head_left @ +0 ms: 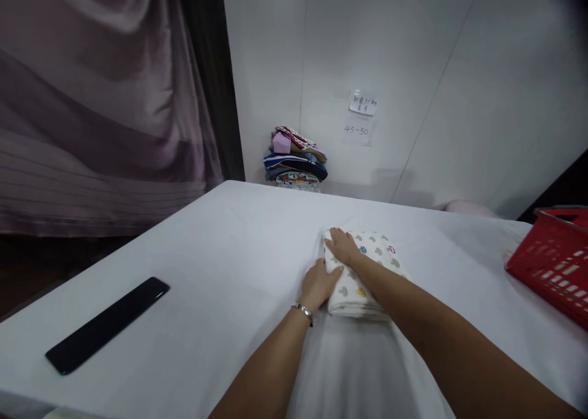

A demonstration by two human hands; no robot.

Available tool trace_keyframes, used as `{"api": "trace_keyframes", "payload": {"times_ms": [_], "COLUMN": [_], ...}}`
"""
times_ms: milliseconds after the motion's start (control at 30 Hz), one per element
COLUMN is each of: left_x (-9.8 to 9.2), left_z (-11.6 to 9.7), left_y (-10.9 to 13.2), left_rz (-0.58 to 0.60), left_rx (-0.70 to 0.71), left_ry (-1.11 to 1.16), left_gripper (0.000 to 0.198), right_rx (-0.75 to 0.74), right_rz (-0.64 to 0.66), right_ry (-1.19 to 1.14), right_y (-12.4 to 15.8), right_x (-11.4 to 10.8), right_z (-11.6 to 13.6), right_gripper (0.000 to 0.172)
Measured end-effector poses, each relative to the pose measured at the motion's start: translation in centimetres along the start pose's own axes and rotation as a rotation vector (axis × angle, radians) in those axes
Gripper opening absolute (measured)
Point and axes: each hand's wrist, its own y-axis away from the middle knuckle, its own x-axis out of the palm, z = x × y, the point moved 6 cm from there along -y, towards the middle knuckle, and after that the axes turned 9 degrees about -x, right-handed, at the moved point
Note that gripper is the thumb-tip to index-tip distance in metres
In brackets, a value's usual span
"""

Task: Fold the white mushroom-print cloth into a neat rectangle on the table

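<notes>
A folded white cloth with small printed shapes (372,266) lies on the white table (220,253), right of centre. My right hand (342,246) lies flat on top of its far left corner, fingers stretched out. Against the cloth's left edge rests my left hand (319,283), a bracelet on its wrist and its fingers curled along the side of the fold. Neither hand lifts the cloth.
A black phone (108,324) lies at the table's front left. A red plastic basket (554,263) stands at the right edge. A stack of folded clothes (295,160) sits against the white wall beyond the table. A curtain hangs at the left.
</notes>
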Motion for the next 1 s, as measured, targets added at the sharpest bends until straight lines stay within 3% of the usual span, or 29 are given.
{"api": "trace_keyframes", "payload": {"times_ms": [233, 400, 567, 800, 1000], "left_x": [0.0, 0.1, 0.1, 0.2, 0.3], "left_z": [-0.2, -0.1, -0.1, -0.1, -0.1], "left_y": [0.3, 0.1, 0.0, -0.1, -0.2], "left_rz": [0.002, 0.012, 0.034, 0.024, 0.024], "left_rx": [0.023, 0.019, 0.02, 0.026, 0.017], "left_ry": [-0.055, -0.074, -0.07, -0.073, -0.093], "left_gripper": [0.049, 0.048, 0.051, 0.052, 0.056], "right_rx": [0.02, 0.143, 0.202, 0.194, 0.112], "right_rz": [0.024, -0.039, 0.054, 0.065, 0.04], "right_ry": [-0.029, 0.106, 0.118, 0.065, 0.042], "right_y": [0.3, 2.4, 4.1, 3.8, 7.4], "right_x": [-2.0, -3.9, -2.6, -2.9, -3.7], "right_z": [-0.8, -6.6, -11.6, -11.7, -11.1], "right_gripper": [0.053, 0.052, 0.047, 0.054, 0.053]}}
